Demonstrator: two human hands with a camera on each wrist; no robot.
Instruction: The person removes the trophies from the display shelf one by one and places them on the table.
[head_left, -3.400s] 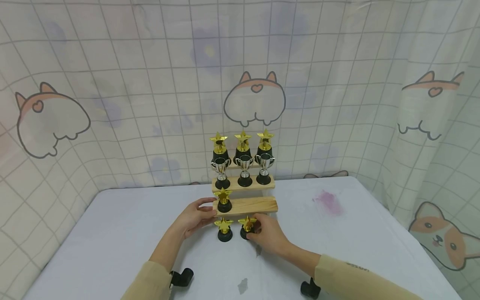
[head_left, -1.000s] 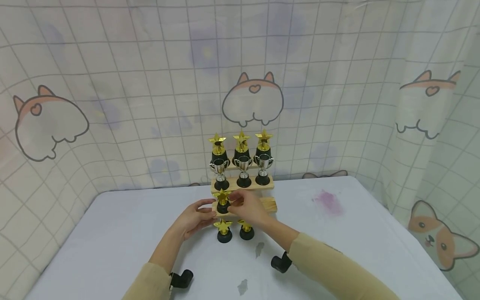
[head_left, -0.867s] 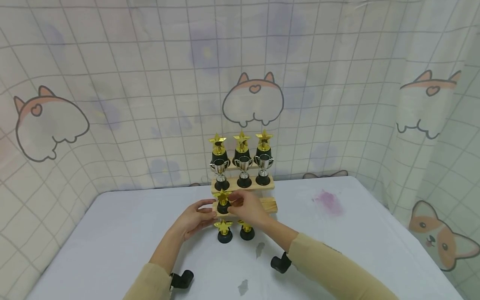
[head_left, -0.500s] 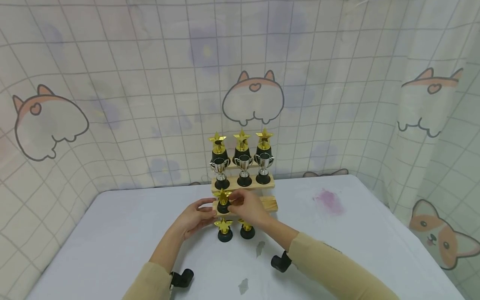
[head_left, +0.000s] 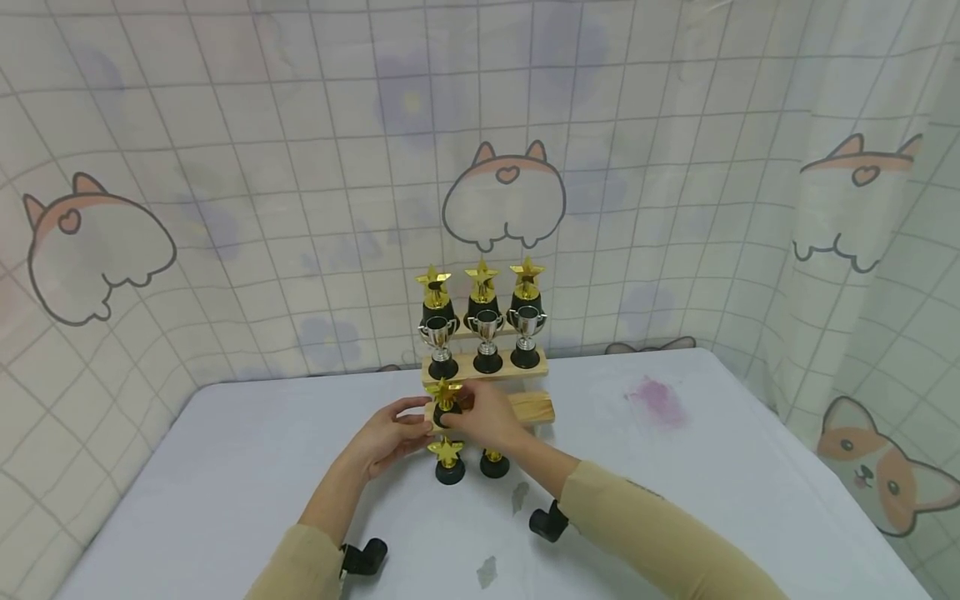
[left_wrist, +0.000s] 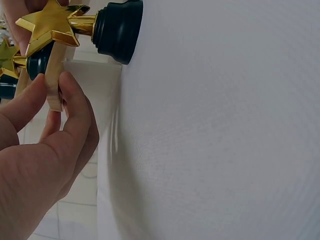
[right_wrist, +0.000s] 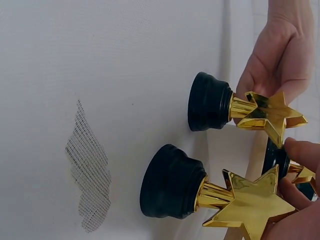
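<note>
On the left part of the lowest wooden step stands a small gold star trophy with a black base. My right hand holds this trophy from the right, thumb across the base and fingers behind. My left hand pinches the left end of that step, with the thumb on top and fingers beneath, as the left wrist view shows at the step's end. Two more star trophies stand upright on the table in front, a left one and a right one, partly covered by my right hand.
Higher steps of the stand hold three silver cups and, behind them, three larger gold star trophies. A white cloth covers the table, with grey patches and a pink stain. A patterned curtain hangs behind.
My right hand has left the right-hand trophy on the table and moved up and left to the trophy on the lowest step. Its thumb now lies across that base. My left hand stays put.
</note>
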